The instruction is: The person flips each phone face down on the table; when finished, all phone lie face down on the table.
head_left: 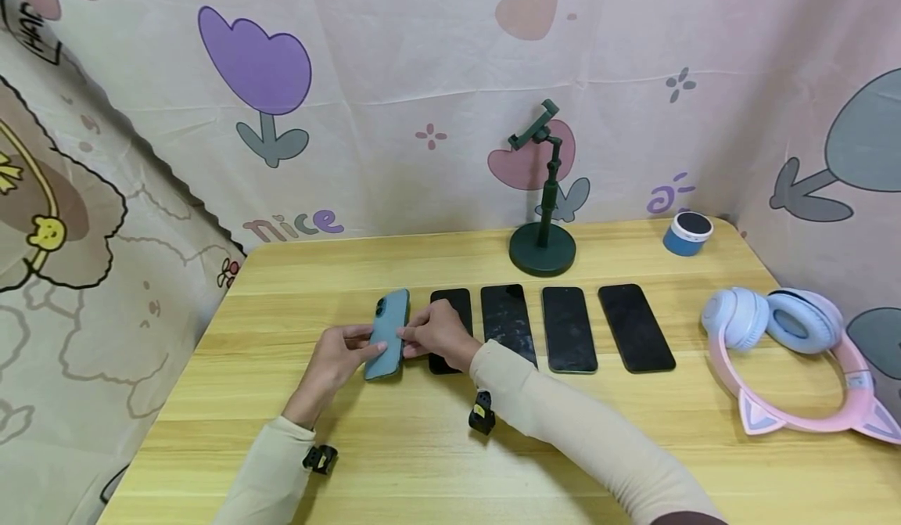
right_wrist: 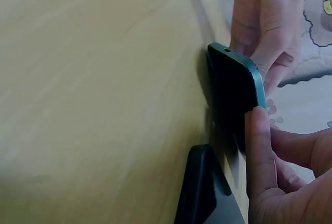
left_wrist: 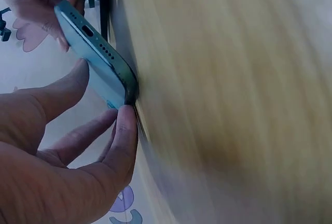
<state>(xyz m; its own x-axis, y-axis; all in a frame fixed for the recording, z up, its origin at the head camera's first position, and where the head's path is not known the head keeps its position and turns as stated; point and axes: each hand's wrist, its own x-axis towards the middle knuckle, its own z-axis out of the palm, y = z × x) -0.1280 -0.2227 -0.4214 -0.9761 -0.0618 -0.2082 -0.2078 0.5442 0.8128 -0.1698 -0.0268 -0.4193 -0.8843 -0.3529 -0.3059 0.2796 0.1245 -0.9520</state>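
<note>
A light blue phone (head_left: pixel 389 329) is tilted over the table, its back with the camera facing up and its right edge raised. My left hand (head_left: pixel 336 359) holds its left long edge, fingertips down by the table and thumb against the back. On the opposite edge my right hand (head_left: pixel 445 332) pinches the phone between thumb and fingers. In the right wrist view the phone's dark screen (right_wrist: pixel 228 86) faces down toward the wood. A black phone (head_left: pixel 454 300) lies under my right hand, partly hidden by it.
Further right lie three more dark phones in a row: one (head_left: pixel 505 318), another (head_left: pixel 568 329) and the last (head_left: pixel 637 328). Behind them stands a dark green phone stand (head_left: pixel 542 251). A blue and white round device (head_left: pixel 686 235) and pink cat-ear headphones (head_left: pixel 735 368) sit on the right side.
</note>
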